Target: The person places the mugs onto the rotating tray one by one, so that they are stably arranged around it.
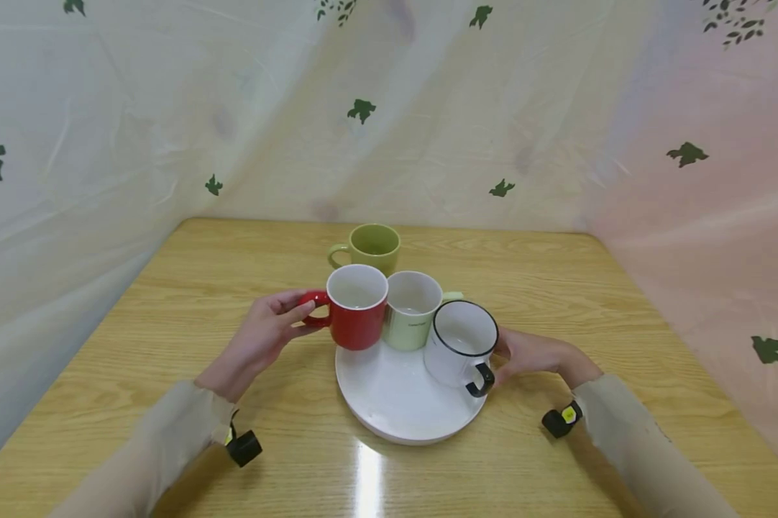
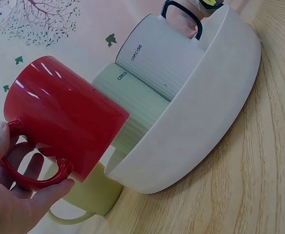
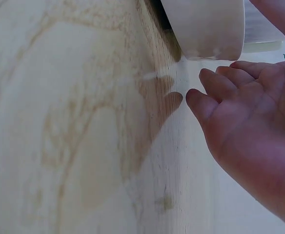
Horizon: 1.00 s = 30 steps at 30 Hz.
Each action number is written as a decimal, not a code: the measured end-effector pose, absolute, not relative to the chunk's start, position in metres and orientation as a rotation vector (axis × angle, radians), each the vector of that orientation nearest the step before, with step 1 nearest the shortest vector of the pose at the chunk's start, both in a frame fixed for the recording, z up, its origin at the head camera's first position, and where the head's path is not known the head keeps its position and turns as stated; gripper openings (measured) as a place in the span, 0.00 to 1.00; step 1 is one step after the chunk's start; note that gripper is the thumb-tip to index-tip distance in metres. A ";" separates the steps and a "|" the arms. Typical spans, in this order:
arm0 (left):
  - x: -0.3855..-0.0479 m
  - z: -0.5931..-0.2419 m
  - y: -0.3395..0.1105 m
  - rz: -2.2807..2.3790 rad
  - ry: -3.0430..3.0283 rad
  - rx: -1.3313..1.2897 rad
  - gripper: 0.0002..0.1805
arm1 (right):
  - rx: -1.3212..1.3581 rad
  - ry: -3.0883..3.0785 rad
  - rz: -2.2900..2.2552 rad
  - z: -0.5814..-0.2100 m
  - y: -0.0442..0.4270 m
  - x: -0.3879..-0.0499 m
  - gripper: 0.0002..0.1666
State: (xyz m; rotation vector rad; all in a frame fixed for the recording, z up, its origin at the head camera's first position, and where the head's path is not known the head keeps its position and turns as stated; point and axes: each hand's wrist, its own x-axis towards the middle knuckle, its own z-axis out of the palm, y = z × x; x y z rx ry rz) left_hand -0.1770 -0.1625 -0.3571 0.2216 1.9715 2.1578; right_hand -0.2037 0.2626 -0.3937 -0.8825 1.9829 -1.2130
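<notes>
In the head view, my left hand point(image 1: 259, 334) pinches the handle of a red mug point(image 1: 357, 325) with a white inside. The mug is at the back left rim of a round white bowl point(image 1: 405, 417); whether it touches the bowl I cannot tell. Inside the bowl stand a pale green mug point(image 1: 405, 329) and a white mug point(image 1: 446, 360) with black rim and handle. My right hand point(image 1: 536, 352) is at the bowl's right side, its fingertips partly hidden behind the white mug. The right wrist view has that hand point(image 3: 259, 117) with loosely bent fingers beside the bowl's wall point(image 3: 208, 29).
An olive green mug point(image 1: 374, 243) stands on the wooden table point(image 1: 234, 266) behind the bowl, its handle to the left. Leaf-patterned cloth point(image 1: 428, 144) hangs around the table's back and sides. Small black cameras sit at both wrists.
</notes>
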 end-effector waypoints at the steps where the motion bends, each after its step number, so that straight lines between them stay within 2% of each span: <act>1: -0.178 -0.357 -0.161 2.159 1.972 0.217 0.23 | -0.882 1.976 -1.218 -0.394 0.263 -0.204 0.58; 8: -0.184 -0.357 -0.151 2.159 1.962 0.177 0.24 | -0.870 2.014 -1.217 -0.393 0.263 -0.203 0.58; 16: -0.191 -0.359 -0.139 2.182 1.941 0.147 0.22 | -0.791 2.101 -1.146 -0.389 0.263 -0.202 0.65; 30: -0.197 -0.363 -0.124 2.229 1.905 0.120 0.21 | -0.766 2.106 -1.127 -0.388 0.259 -0.202 0.61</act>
